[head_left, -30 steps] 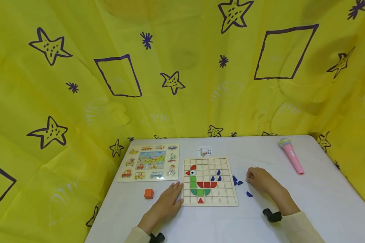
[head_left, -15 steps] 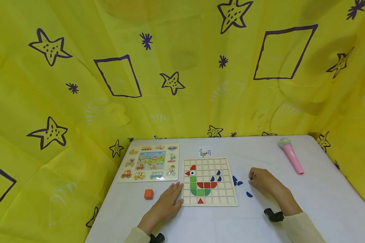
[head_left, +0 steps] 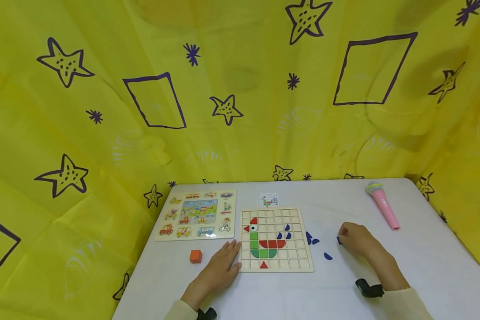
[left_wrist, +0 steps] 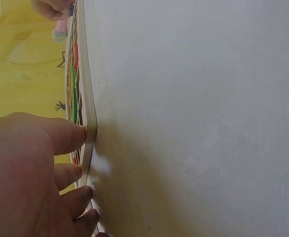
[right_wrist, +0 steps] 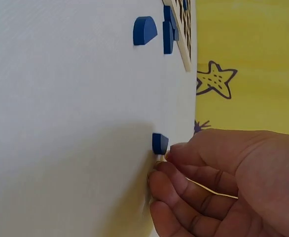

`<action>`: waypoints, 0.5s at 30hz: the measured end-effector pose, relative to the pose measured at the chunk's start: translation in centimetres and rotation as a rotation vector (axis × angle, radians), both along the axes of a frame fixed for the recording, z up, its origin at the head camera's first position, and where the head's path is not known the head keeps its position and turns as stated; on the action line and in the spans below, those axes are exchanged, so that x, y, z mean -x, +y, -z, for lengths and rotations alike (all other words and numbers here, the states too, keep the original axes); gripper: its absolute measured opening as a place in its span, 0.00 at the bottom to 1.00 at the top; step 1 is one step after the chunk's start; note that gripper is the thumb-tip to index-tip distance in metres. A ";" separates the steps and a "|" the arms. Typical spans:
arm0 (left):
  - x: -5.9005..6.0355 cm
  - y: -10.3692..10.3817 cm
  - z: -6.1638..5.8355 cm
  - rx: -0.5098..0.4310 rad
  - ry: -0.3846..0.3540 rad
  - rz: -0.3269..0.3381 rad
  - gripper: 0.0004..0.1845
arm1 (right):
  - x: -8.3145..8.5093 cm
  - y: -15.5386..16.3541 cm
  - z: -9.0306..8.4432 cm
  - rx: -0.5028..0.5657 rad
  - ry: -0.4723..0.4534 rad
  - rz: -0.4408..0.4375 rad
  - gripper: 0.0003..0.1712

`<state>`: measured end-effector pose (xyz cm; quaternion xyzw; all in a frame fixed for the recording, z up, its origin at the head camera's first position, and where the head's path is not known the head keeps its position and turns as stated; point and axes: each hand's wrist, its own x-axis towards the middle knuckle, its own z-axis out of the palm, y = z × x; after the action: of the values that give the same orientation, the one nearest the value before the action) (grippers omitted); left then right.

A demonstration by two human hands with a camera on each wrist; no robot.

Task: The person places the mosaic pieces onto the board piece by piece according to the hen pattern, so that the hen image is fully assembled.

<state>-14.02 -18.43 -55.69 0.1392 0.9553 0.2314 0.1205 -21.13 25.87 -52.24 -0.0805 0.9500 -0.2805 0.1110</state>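
Note:
My left hand (head_left: 222, 265) lies flat with its fingertips along the left edge of the wooden grid board (head_left: 300, 262). In the left wrist view, thumb and fingers (left_wrist: 68, 136) touch the board's rim. Coloured tiles on the board form a bird: red, green and white-eyed pieces, with several blue half-circle tiles (head_left: 288, 235) at the tail. Right of the board, my right hand (head_left: 358, 240) pinches a blue half-circle tile (right_wrist: 160, 143) at the tips of thumb and fingers, close over the table. Between hand and board lie a loose blue half-circle tile (head_left: 328, 256) and several more by the board's edge.
A small pattern card (head_left: 269, 200) lies behind the board. To the left are a picture puzzle board (head_left: 228, 231) with vehicles and an orange cube (head_left: 195, 256). A pink toy microphone (head_left: 385, 209) lies at the back right. Yellow patterned cloth (head_left: 240, 151) surrounds the white table.
My right hand has moved to the right, away from the board, and a blue half-circle tile now shows at its fingertips. The left hand and the board have stayed put.

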 end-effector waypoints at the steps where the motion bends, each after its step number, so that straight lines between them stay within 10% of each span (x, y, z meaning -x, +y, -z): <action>1: 0.0 0.0 0.0 0.001 0.000 -0.001 0.36 | -0.1 0.2 0.0 0.002 0.003 -0.004 0.06; 15: -0.1 0.0 -0.1 -0.007 -0.003 -0.001 0.36 | -0.7 0.8 1.4 0.072 0.053 -0.066 0.10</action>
<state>-13.90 -18.41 -55.60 0.1388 0.9544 0.2350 0.1214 -20.46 26.70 -53.66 -0.1233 0.9387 -0.3085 0.0918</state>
